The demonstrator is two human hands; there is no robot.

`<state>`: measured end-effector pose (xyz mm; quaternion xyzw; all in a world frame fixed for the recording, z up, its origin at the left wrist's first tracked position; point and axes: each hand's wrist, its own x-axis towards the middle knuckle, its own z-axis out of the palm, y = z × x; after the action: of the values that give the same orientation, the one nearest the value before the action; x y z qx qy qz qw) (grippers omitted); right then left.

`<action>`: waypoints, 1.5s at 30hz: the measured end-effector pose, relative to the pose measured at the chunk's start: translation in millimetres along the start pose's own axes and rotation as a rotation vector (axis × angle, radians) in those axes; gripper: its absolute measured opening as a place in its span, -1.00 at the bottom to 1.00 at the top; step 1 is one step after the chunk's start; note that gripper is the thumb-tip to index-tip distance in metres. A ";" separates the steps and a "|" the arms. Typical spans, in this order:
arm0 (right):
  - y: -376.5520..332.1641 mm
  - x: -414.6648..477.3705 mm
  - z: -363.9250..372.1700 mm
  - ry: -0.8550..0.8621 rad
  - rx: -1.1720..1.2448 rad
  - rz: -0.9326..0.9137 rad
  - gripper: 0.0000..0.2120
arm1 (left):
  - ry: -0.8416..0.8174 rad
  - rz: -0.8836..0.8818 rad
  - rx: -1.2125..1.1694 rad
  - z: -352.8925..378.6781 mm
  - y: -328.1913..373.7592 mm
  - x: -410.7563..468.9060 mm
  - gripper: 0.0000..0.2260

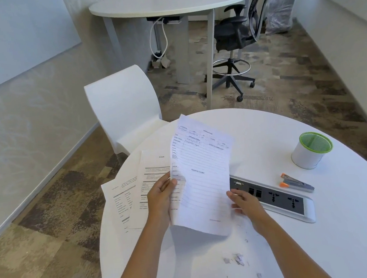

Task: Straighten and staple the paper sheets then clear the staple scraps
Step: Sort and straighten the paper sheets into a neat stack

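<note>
My left hand (161, 198) grips the left edge of a lined form sheet (203, 175), holding it lifted and tilted above the round white table (342, 235). My right hand (246, 202) touches the sheet's lower right edge with fingers spread. Other printed sheets (133, 191) lie fanned out flat on the table to the left, partly under the raised one. A grey stapler with orange ends (296, 182) lies to the right, past the socket panel. Small paper and staple scraps (237, 259) are scattered near the front of the table.
A grey socket panel (280, 198) is set into the table under my right hand. A white cup with a green mesh rim (311, 149) stands at the right. A white chair (125, 106) sits beyond the table's left side.
</note>
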<state>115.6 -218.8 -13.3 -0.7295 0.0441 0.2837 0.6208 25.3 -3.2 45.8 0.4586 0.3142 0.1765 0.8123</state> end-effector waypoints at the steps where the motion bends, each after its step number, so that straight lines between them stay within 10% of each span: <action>1: 0.2 0.9 -0.4 -0.008 0.014 -0.003 -0.69 | -0.008 0.003 -0.011 -1.2 1.8 0.7 -0.75; 8: -3.8 -2.4 -3.7 0.082 0.197 -0.154 -0.87 | 0.366 0.182 0.549 -24.6 -8.0 15.3 -0.82; 14: -2.8 -3.2 -11.9 0.128 0.178 -0.162 -0.84 | 0.541 -0.088 1.191 -69.5 -20.2 25.4 -0.27; 32: 10.6 -6.2 -26.5 0.366 0.098 -0.136 -0.77 | 0.658 0.406 0.519 -50.5 64.8 10.6 -0.75; 45: -17.9 -10.6 0.4 0.046 0.278 -0.089 -0.71 | 0.305 0.173 0.755 9.9 -4.5 -13.9 -0.78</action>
<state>114.1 -217.5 7.4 -0.6440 0.0649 0.2302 0.7267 21.7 -19.8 50.5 0.7177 0.4341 0.1824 0.5131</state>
